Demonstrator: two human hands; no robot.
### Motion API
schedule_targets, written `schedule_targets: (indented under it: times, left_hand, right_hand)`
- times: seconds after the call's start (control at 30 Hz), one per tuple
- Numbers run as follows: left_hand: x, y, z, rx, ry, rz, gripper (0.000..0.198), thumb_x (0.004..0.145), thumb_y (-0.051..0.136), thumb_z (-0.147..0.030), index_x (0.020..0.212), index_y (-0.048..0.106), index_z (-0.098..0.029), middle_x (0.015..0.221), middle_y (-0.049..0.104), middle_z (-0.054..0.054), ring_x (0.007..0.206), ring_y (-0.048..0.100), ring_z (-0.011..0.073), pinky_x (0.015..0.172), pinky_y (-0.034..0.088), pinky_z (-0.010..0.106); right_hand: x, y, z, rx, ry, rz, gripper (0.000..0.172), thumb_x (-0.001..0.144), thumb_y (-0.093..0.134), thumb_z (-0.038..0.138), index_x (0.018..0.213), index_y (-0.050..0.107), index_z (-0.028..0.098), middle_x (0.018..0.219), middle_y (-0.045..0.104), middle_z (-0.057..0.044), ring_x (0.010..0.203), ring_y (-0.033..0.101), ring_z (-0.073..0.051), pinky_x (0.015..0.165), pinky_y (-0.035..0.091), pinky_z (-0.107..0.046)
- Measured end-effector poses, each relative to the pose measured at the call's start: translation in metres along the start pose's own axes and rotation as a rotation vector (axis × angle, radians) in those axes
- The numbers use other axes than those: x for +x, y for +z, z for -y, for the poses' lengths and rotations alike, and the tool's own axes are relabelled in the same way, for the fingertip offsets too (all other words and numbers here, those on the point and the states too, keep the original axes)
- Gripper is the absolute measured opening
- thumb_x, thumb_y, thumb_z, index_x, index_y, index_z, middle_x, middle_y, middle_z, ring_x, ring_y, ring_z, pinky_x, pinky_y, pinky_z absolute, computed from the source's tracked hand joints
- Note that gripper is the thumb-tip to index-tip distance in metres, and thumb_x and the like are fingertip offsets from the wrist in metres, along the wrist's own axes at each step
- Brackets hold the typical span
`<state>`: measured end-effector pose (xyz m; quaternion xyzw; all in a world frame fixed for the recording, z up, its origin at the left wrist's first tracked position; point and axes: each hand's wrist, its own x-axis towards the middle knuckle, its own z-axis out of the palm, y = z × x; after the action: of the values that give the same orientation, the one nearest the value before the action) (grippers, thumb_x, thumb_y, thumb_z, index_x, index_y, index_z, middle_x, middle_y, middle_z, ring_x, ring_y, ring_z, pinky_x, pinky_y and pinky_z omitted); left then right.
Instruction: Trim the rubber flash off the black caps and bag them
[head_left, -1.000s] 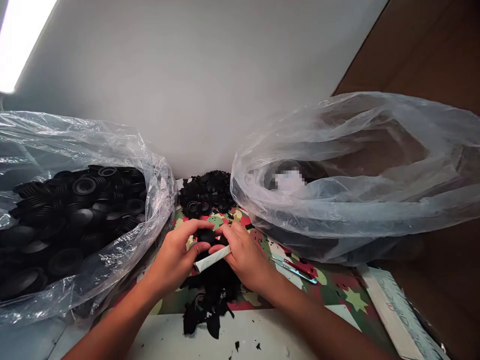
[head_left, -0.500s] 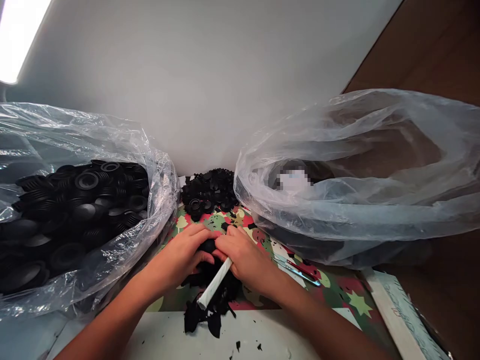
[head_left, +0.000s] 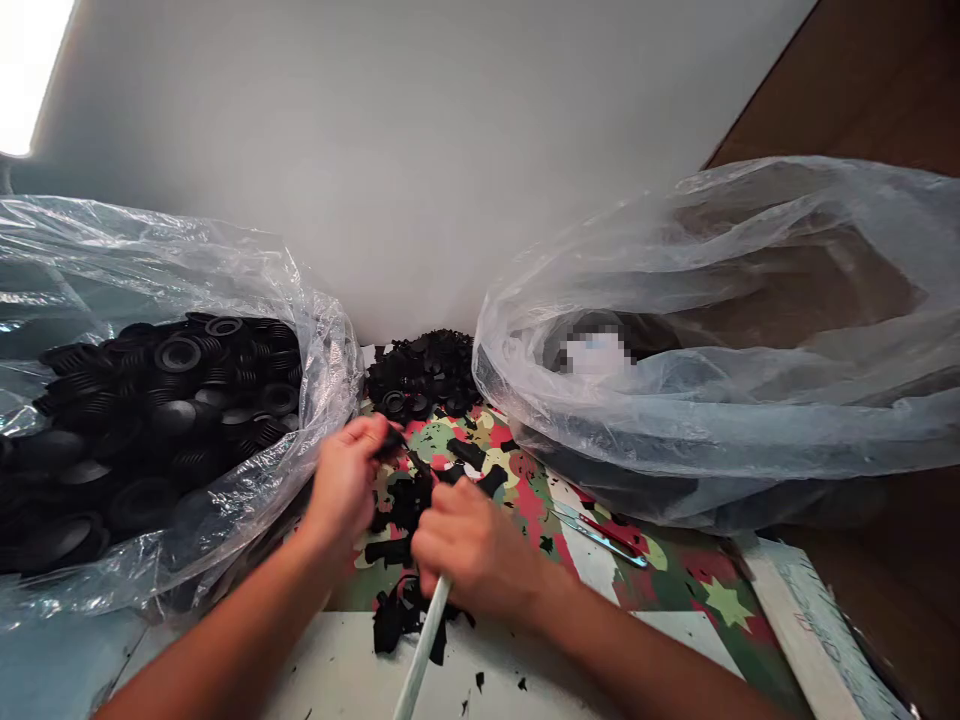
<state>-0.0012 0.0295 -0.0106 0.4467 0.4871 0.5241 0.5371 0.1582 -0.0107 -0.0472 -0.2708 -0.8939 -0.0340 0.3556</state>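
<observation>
My left hand (head_left: 346, 475), smeared a little by motion, pinches a small black rubber piece (head_left: 390, 440) above the patterned cloth. My right hand (head_left: 469, 545) is wrapped round a tool with a long white handle (head_left: 426, 645), whose rear end points down toward me. The tool's working end is hard to make out. A thin dark line runs between the two hands; I cannot tell whether it is blade or rubber. Black rubber scraps (head_left: 397, 615) lie beneath and in front of the hands.
A clear plastic bag (head_left: 330, 360) on the left holds many black ribbed rubber parts (head_left: 180, 410). Another clear bag (head_left: 675, 430) stands open at right. Behind is a heap of black scraps (head_left: 424, 370). Red-and-silver tweezers or a similar tool (head_left: 604, 535) lies right of my hand.
My hands have moved apart: the left went up and left with the black piece, the right came slightly down. The white handle has swung lower, showing more of the scraps.
</observation>
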Motion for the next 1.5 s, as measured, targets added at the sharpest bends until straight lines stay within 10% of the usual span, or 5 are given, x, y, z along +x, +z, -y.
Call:
schedule_targets:
  times: [0.5,0.7,0.87,1.37,1.5]
  left_hand:
    - [-0.012,0.003,0.003,-0.063,-0.008,0.286,0.035,0.063,0.092,-0.036,0.091,0.076,-0.022,0.087,0.074,0.002,0.084,0.067,0.0211,0.075,0.051,0.029]
    - [-0.014,0.002,0.002,0.274,0.281,0.223,0.02,0.067,0.081,-0.016,0.085,0.077,-0.023,0.109,0.074,0.006,0.112,0.063,0.0279,0.098,0.046,0.037]
    - [-0.017,-0.001,0.005,0.324,0.466,0.167,0.011,0.074,0.074,-0.016,0.081,0.077,-0.024,0.09,0.076,0.003,0.092,0.067,0.0225,0.087,0.049,0.033]
    - [-0.016,0.003,0.001,0.206,0.152,0.194,0.008,0.066,0.085,-0.025,0.073,0.082,-0.021,0.072,0.077,0.002,0.071,0.067,0.0189,0.07,0.051,0.027]
    - [-0.007,0.003,-0.006,-0.133,0.013,0.016,0.032,0.054,0.094,-0.045,0.063,0.077,-0.019,0.062,0.072,0.0,0.061,0.063,0.0145,0.061,0.05,0.023]
  right_hand:
    - [0.002,-0.02,-0.011,0.314,0.593,-0.354,0.016,0.096,0.066,0.039,0.1,0.067,0.024,0.084,0.072,-0.002,0.071,0.066,-0.019,0.065,0.053,-0.031]
    - [0.001,-0.018,-0.012,0.32,0.536,-0.35,0.008,0.094,0.065,0.022,0.091,0.072,0.023,0.083,0.075,-0.002,0.077,0.07,-0.02,0.071,0.054,-0.032]
    - [0.002,-0.015,-0.009,0.309,0.582,-0.317,0.015,0.095,0.063,0.021,0.082,0.071,0.023,0.078,0.075,-0.001,0.07,0.068,-0.018,0.068,0.05,-0.029]
    - [0.005,-0.022,-0.02,0.05,0.159,-0.075,0.032,0.104,0.038,0.012,0.078,0.056,0.02,0.07,0.059,0.0,0.064,0.05,-0.015,0.064,0.036,-0.028]
    - [0.009,-0.013,-0.001,0.033,0.026,-0.16,0.035,0.103,0.036,0.012,0.073,0.052,0.021,0.063,0.052,0.002,0.059,0.043,-0.015,0.062,0.033,-0.029]
